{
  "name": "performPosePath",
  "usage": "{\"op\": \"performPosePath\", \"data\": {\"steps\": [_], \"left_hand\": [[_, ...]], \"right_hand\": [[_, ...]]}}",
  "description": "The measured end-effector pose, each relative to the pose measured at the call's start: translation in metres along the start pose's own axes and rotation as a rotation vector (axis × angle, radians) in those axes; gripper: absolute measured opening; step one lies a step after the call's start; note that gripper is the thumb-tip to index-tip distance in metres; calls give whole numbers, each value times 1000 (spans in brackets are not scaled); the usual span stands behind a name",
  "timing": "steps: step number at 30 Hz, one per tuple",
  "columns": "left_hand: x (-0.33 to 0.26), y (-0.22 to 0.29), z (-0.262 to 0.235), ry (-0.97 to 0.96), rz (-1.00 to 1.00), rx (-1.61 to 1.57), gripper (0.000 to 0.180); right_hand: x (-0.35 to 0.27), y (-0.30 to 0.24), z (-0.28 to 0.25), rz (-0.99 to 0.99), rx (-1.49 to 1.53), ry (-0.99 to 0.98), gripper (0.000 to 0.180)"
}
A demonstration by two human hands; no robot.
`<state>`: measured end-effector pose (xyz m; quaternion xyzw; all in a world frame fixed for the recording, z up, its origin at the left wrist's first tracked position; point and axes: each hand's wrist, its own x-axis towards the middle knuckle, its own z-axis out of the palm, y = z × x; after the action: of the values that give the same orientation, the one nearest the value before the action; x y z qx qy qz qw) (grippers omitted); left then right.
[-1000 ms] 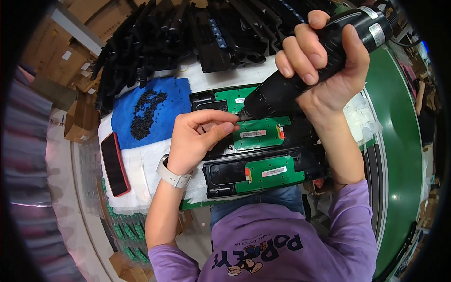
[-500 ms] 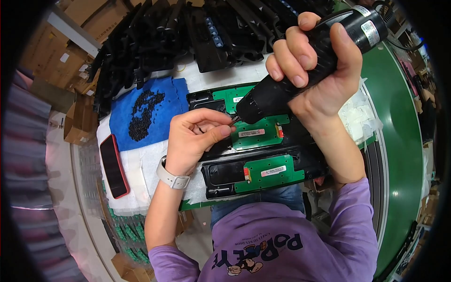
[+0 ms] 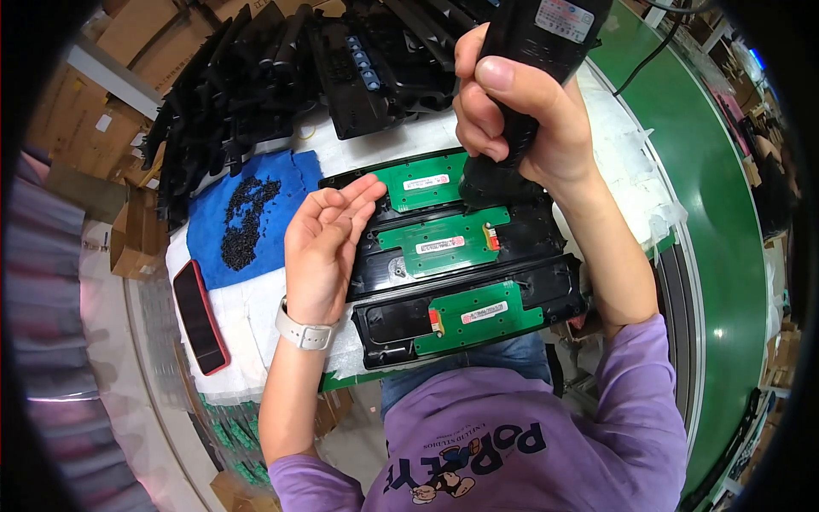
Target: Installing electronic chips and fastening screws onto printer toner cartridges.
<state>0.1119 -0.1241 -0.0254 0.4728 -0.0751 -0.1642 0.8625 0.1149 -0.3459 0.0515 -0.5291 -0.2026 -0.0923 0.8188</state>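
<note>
My right hand [image 3: 537, 119] grips a black electric screwdriver [image 3: 533, 38], its nose down at the right end of the farthest green circuit board [image 3: 418, 183]. The bit's tip is hidden. My left hand [image 3: 324, 243] hovers at the left edge of the black plastic housings, palm up. Its index and middle fingers reach forward and the thumb folds in against the others; whatever lies between them is hidden. A middle green board [image 3: 452, 244] sits in its black housing [image 3: 367, 271]. Nearest me, another board [image 3: 485, 314] lies in a separate black housing [image 3: 388, 328].
Small black screws [image 3: 243, 224] are heaped on a blue cloth [image 3: 205, 213] at the left. A red-cased phone [image 3: 202, 317] lies beside it. Many black plastic parts [image 3: 256, 85] are stacked along the back. A cable [image 3: 657, 55] hangs at the upper right, above a green surface [image 3: 682, 162].
The screwdriver has swung more upright, its nose moving right along the farthest board. My left hand has drawn back left from the nose, its pinch loosened. The view has shifted slightly.
</note>
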Motion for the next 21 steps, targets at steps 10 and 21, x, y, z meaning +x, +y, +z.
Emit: {"op": "performPosePath", "data": {"steps": [10, 21], "left_hand": [[-2, -2, -2, -77, -128, 341, 15], [-8, 0, 13, -38, -97, 387, 19]], "right_hand": [[0, 4, 9, 44, -167, -81, 21], [-10, -3, 17, 20, -212, -104, 20]]}}
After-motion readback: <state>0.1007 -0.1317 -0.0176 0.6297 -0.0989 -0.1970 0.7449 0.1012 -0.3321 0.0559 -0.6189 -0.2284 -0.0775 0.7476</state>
